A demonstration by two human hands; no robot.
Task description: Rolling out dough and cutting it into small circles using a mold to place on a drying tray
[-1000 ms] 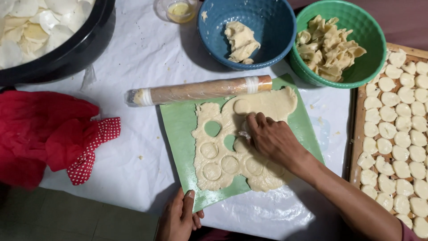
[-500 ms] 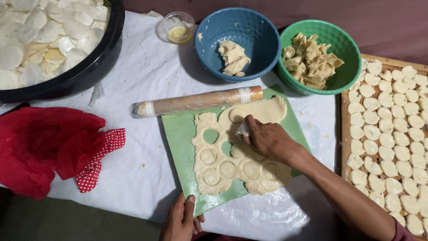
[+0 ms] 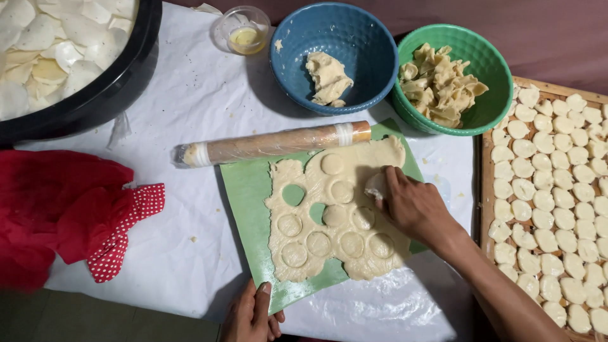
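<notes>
A rolled-out sheet of pale dough [image 3: 335,215] lies on a green mat [image 3: 247,196]. Several round discs are cut into it and two round holes show the mat. My right hand [image 3: 415,206] presses a small round cutter [image 3: 375,185] into the dough's right upper part, fingers closed around it. My left hand [image 3: 253,313] rests on the mat's near edge, thumb on top. A rolling pin [image 3: 272,144] wrapped in clear film lies just behind the mat.
A blue bowl [image 3: 373,69] holds a dough lump; a green bowl [image 3: 494,95] holds dough scraps. A wooden tray [image 3: 484,190] at right carries several dough discs. A black tub [image 3: 114,88] with white discs, a small glass cup [image 3: 244,31] and a red cloth [image 3: 63,209] sit left.
My right hand with the cutter has shifted to the dough's right upper part, leaving more cut circles behind it. The left hand stays on the mat's edge.
</notes>
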